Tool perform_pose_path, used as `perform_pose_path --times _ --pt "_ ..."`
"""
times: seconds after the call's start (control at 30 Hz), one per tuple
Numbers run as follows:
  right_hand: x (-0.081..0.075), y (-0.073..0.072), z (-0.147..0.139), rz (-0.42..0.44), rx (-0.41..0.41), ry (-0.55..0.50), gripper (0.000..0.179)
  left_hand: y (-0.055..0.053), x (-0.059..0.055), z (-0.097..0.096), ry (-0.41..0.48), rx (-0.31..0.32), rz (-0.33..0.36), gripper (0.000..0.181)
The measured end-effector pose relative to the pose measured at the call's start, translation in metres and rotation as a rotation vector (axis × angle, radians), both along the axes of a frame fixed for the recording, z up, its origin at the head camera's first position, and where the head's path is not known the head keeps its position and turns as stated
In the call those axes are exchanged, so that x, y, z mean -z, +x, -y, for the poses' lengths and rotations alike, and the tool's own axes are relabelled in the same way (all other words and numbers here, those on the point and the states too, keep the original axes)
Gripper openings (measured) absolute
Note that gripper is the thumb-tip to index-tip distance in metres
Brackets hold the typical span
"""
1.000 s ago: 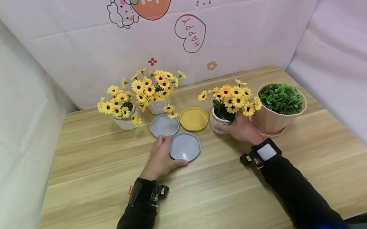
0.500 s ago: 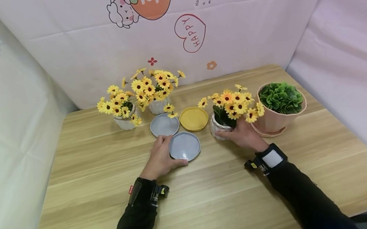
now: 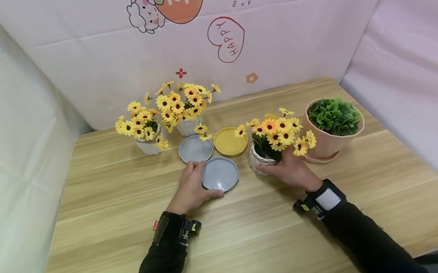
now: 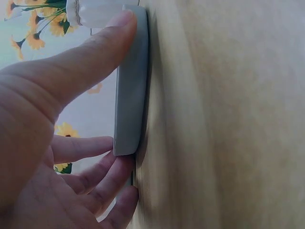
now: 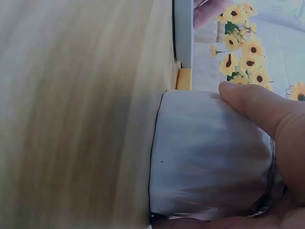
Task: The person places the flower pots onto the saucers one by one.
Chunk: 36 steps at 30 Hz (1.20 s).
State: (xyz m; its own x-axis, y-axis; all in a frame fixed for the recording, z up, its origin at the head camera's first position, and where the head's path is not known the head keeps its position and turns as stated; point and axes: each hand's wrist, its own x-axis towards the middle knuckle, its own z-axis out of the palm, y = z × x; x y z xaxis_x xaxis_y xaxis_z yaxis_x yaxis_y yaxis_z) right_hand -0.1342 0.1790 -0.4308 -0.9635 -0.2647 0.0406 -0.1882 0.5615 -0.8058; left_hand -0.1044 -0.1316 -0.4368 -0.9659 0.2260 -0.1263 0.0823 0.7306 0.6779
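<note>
My left hand [image 3: 193, 188] holds the rim of a round grey-blue saucer [image 3: 220, 174] lying on the table. In the left wrist view the thumb presses one side of the saucer's edge [image 4: 131, 90] and the fingers touch the other side. My right hand [image 3: 292, 171] grips a small white flower pot [image 3: 259, 161] with yellow artificial daisies. The right wrist view shows the pot's wall [image 5: 209, 152] between thumb and fingers, its base at the tabletop. Behind lie a second grey-blue saucer [image 3: 195, 149] and a yellow saucer [image 3: 230, 142].
Two more white pots of yellow daisies, a left one [image 3: 149, 147] and a rear one [image 3: 189, 126], stand beyond the saucers. A pink pot [image 3: 330, 145] with green foliage stands right of my right hand. The wooden table [image 3: 114, 241] meets a printed cloth [image 3: 293, 39] behind.
My right hand has brought the daisy pot nearer to me and slightly left, away from the pink pot. My left hand and its saucer have stayed in place.
</note>
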Motion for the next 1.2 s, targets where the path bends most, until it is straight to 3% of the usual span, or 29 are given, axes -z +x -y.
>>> perform_pose_path --times 0.53,0.7,0.97,1.2 --pt "-0.001 0.002 0.002 -0.051 0.007 -0.088 0.104 -0.001 0.000 -0.001 0.003 -0.003 0.005 0.105" --pt "-0.007 0.001 0.007 -0.092 -0.029 -0.136 0.100 -0.001 0.000 0.000 -0.006 0.001 -0.003 0.105" --pt "-0.021 0.001 0.017 -0.030 -0.057 -0.154 0.097 -0.001 0.001 0.000 0.001 -0.002 -0.001 0.105" --pt "-0.028 0.001 0.032 -0.064 -0.104 -0.182 0.098 -0.001 0.001 0.000 -0.001 -0.004 -0.010 0.105"
